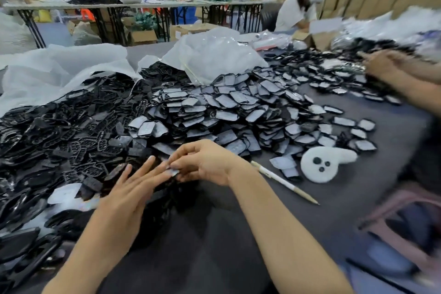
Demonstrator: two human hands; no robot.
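Black frames [59, 141] are heaped on the left, we'd guess for easy reach. Our left hand [126, 188] is flat, fingers straight, tips up against the small silver pad [173, 171] that our right hand [205, 162] pinches, near-middle of the surface [317, 217], by the pile [226, 107]. The pen [284, 182] lies to the right. No readable writing.
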